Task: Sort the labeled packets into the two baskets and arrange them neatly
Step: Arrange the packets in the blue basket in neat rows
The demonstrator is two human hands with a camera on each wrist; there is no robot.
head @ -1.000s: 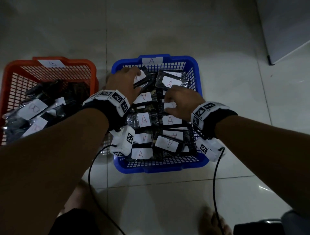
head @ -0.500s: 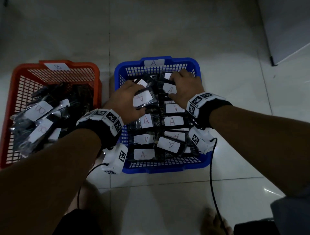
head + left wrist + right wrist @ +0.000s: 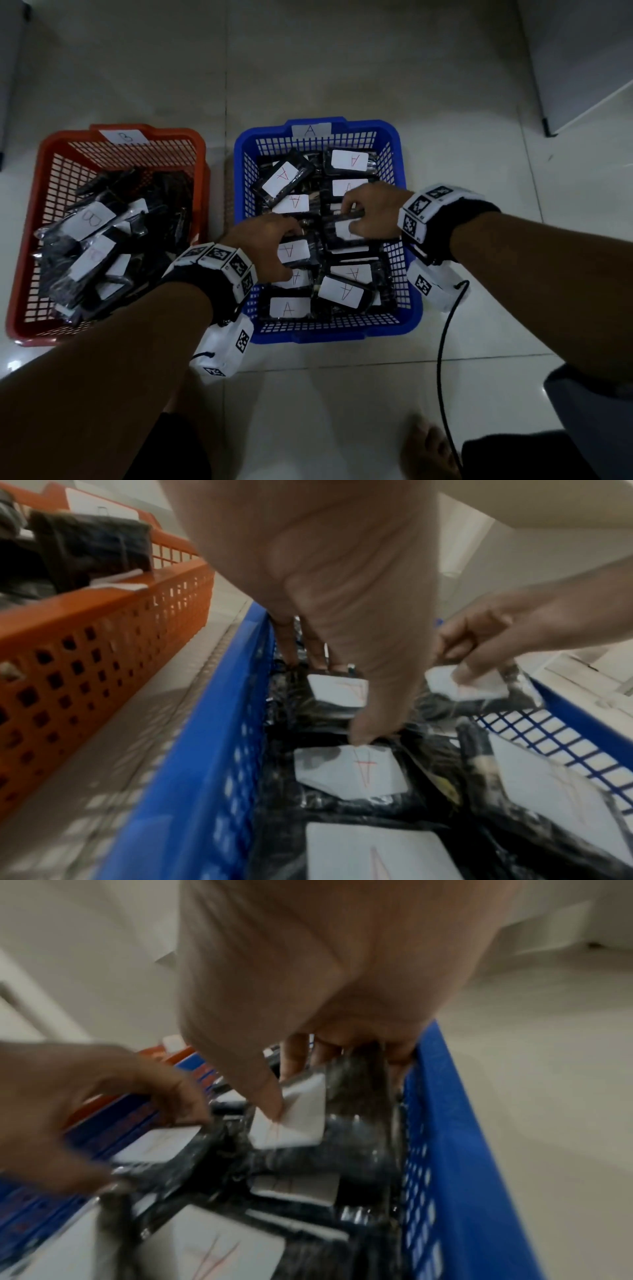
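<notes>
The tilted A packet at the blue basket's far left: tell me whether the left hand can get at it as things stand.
Probably yes. The tilted A packet lies on top, uncovered, just beyond the left hand, which already grips a packet in the blue basket and must release it first.

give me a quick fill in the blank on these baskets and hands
1. Both hands are inside the ____ basket.
2. The orange basket carries a tag with the letter ____.
3. The right hand pinches a packet labelled ____.
4. The left hand grips a packet in the basket's ____ column.

Missing words: blue; B; A; left
</notes>
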